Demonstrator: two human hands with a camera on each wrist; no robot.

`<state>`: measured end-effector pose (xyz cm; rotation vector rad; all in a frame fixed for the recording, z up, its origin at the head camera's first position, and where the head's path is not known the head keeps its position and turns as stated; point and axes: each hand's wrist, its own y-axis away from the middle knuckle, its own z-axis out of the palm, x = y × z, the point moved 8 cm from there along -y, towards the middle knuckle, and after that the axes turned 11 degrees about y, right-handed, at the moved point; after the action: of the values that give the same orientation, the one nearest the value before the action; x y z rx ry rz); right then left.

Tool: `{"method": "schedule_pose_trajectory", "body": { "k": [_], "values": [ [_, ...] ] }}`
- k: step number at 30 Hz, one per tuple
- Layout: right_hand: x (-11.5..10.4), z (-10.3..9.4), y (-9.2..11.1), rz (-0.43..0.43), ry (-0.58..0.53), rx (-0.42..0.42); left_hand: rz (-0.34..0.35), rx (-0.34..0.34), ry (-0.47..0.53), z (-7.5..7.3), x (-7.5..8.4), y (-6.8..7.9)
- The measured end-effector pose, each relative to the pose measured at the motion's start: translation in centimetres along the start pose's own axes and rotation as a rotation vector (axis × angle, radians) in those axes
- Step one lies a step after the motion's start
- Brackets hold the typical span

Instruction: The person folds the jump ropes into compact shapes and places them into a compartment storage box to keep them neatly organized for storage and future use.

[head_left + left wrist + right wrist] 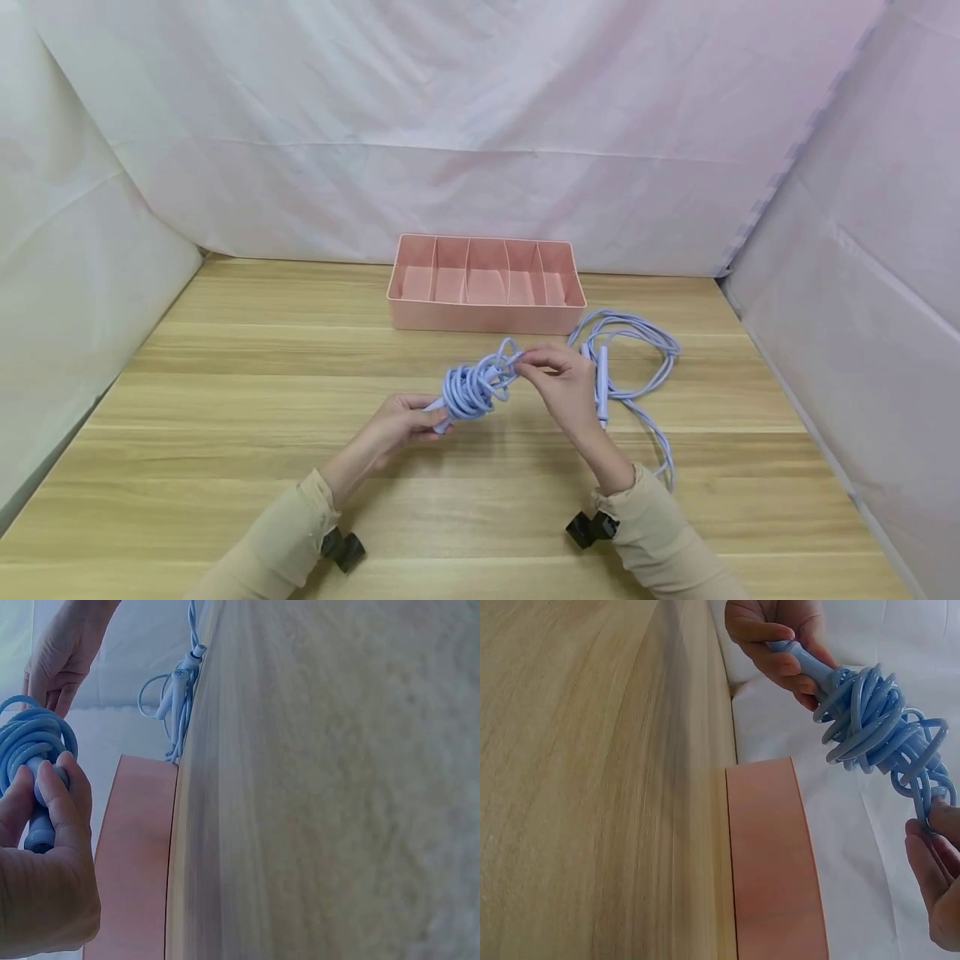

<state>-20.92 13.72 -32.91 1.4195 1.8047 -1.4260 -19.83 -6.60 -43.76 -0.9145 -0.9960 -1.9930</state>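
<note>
A light-blue jump rope [468, 393], its cord wound in many turns round its handles, is held up over the table between both hands. My left hand [396, 427] grips the handle ends, thumb and fingers round them, as the left wrist view shows. At the other end, my right hand [562, 385] pinches loops of the cord between thumb and fingertips. In the right wrist view the coil [866, 720] slants between the two hands, with loose loops near the right fingers [922, 862]. A second blue jump rope [602, 383] lies unwound beside my right hand, partly hidden by it.
Behind the hands stands a pink box [487, 318] with several upright dividers, at the back of the wooden table [262, 350]. White cloth [450, 125] hangs behind it and at both sides. The second rope's cord spreads right of the box.
</note>
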Motion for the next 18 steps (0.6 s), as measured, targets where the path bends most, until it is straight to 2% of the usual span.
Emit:
{"method": "schedule_pose_trajectory", "body": {
  "k": [4,7,13,18],
  "values": [
    [0.3,0.8,-0.2,-0.007,0.065,-0.115,0.002,-0.006,0.006,0.2,-0.3,0.1],
    [-0.3,1.3,-0.3,-0.039,0.088,-0.223,-0.012,-0.038,0.044,0.6,-0.5,0.2],
    [-1.2,1.9,-0.4,-0.090,0.066,-0.388,-0.062,-0.080,0.155,0.9,-0.9,0.3],
    [-1.0,2.1,-0.2,-0.068,0.024,-0.538,-0.116,-0.124,0.163,0.9,-1.4,0.3]
  ]
}}
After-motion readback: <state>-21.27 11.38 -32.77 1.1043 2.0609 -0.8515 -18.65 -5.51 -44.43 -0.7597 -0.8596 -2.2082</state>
